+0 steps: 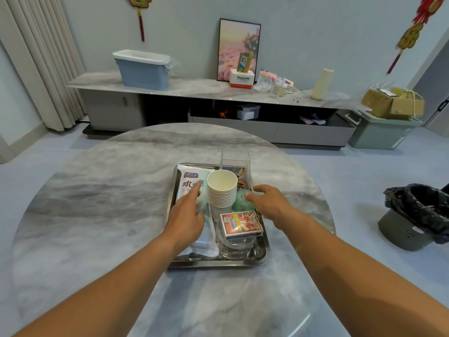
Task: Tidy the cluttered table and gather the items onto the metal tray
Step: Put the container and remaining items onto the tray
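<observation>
Table: you face a round grey marble-look table [97, 190] with the rectangular metal tray [218, 263] near its middle.
Tray, left side: a white plastic packet of wipes with blue print [192, 181] lies lengthwise along the left edge.
Tray, centre: a stack of white paper cups [222, 190] stands upright beside the packet.
Tray, far corner: a clear plastic box [235, 159] holds clips.
Tray, near right: a clear glass jar [235, 244] carries a red and white card box [240, 224] on top; a green ball [243, 203] sits just behind it.
Left hand: your left hand [187, 212] lies flat on the wipes packet, fingers straight.
Right hand: your right hand [267, 203] rests at the tray's right edge, fingers loosely bent, thumb touching the green ball; I cannot tell whether it grips anything.
Floor, right: a grey bin with a black liner [418, 215] stands well apart from the table.
</observation>
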